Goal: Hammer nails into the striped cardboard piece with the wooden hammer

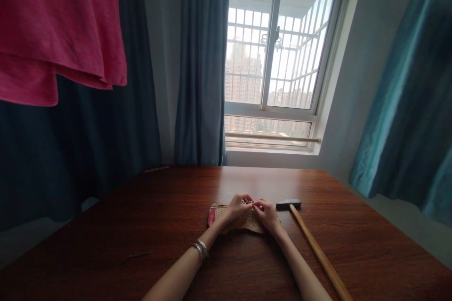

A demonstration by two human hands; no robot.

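Fingers [247, 196] on both hands are drawn in narrow, tips meeting over the middle of the table. Between them, right by the left hand [240, 206], there's a tiny dark-and-pale speckled bit [248, 202]. Too small for me to say what it is, and honestly I can't tell which hand has hold of it, if either. Right hand [267, 214] comes in from the other side with its fingertips practically touching the left's.

Under both hands is a flat tan piece with dark dots and a pink patch at its left end [251, 222], cloth or card, can't tell. Its near edge looks wavy. All of this sits on a glossy reddish-brown wooden table [176, 207].

What could go wrong, imo: if that speckled bit is loose, a weak pinch could let it drop and skid off across that shiny top. A wrist dragging on the tan piece might shift it, and the silver-coloured bracelets [201, 248] on the left wrist could catch its edge. Also, the hammer with a black head and long pale wooden handle [314, 244] lies just right of the right forearm, so a careless elbow could knock it. Over on the near left, the thin dark nail-like sliver [140, 255] would be easy to brush away without noticing.
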